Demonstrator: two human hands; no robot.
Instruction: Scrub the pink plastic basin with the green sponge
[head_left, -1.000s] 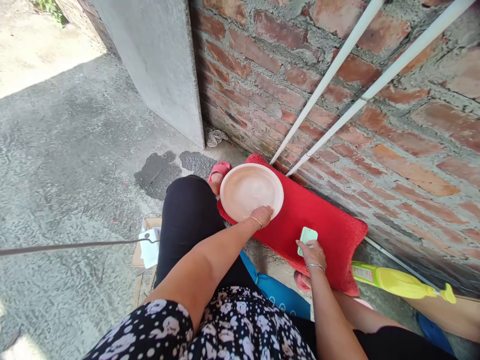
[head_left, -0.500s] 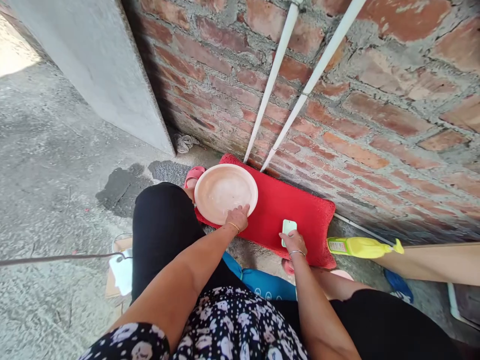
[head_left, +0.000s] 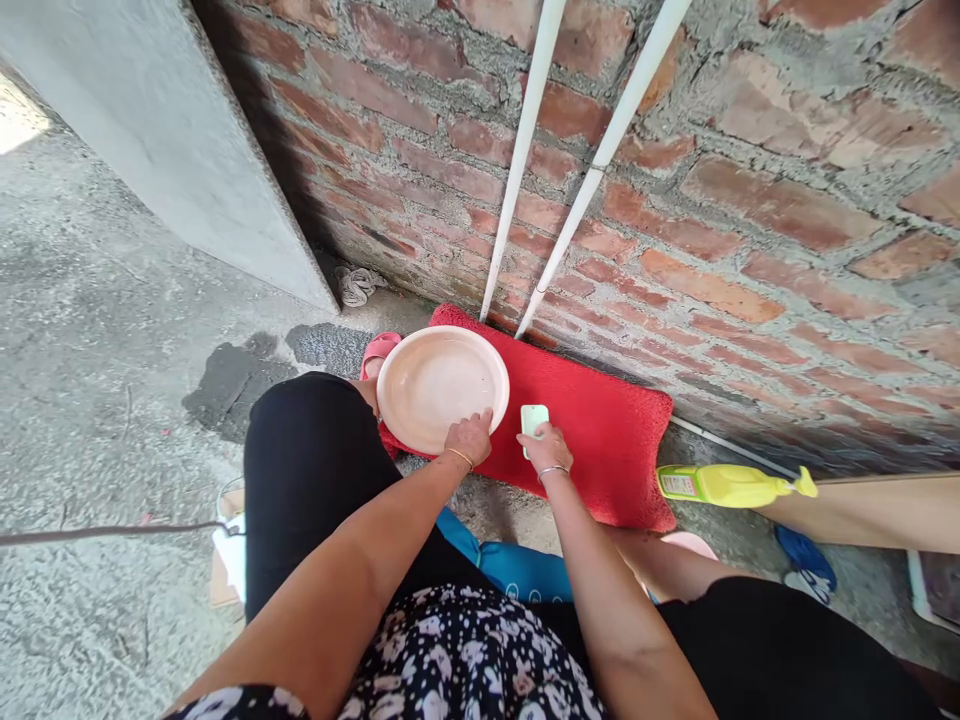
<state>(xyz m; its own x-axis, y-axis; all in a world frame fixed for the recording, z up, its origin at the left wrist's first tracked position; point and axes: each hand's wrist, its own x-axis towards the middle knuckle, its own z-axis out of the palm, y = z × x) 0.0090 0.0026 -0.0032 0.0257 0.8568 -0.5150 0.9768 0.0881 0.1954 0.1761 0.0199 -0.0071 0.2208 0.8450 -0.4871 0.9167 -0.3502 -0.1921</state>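
Note:
A pale pink basin [head_left: 442, 385] with a whitish inside stands on the left part of a red cloth-covered surface [head_left: 592, 415]. At the basin's near right rim is my left hand [head_left: 469, 436], its fingers closed over the edge. My right hand [head_left: 550, 448] grips a pale green flat rectangular object [head_left: 534, 420] with rounded corners, like a phone case, a little above or on the red cloth just right of the basin. Part of that object is hidden under my fingers.
A yellow bottle [head_left: 727, 486] with a spout is right of the red cloth. Behind rises a brick wall [head_left: 705, 250] with two white pipes [head_left: 577, 215]. A blue shoe [head_left: 804, 562] lies at right, a grey slab [head_left: 247, 190] stands at left.
My right hand has moved left with the pale green object, closer to the basin. My left hand stays at the basin's rim. The view has shifted slightly.

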